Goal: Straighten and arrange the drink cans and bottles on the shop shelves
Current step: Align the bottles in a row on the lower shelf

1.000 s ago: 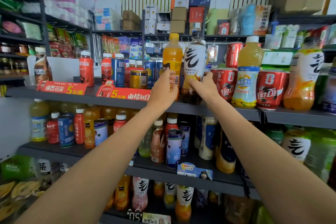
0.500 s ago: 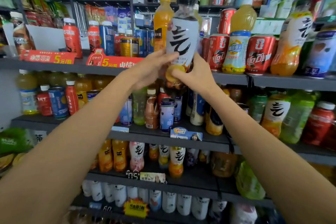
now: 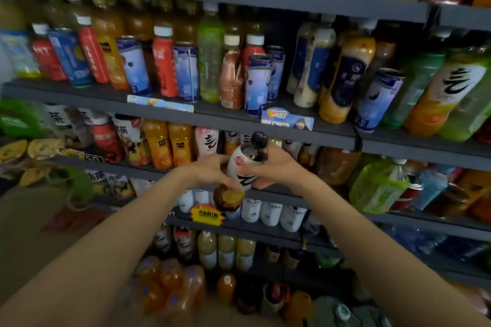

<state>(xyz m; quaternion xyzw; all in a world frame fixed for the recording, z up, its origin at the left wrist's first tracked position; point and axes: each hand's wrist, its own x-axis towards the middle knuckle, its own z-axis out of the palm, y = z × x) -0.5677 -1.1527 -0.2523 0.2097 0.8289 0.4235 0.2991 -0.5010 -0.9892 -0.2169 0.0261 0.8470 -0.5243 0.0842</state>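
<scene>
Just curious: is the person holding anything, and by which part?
Yes, one bottle, gripped by both hands around its white-labelled middle: left hand on one side, right hand on the other. Cap and base are free.

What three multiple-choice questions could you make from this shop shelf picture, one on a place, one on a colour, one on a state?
1. Where is the white-labelled bottle with the black brush mark?
A. Lying on the floor
B. Held in front of the shelves
C. Standing on the top shelf

2. What colour is its cap?
A. Black
B. White
C. Yellow

3. How is the bottle held?
A. Left hand only
B. Right hand only
C. Both hands

Answers: 1 B, it is off any shelf, between the hands, before the third shelf down. 2 A, the cap on top is dark black. 3 C, the left hand and the right hand grip its two sides.
</scene>
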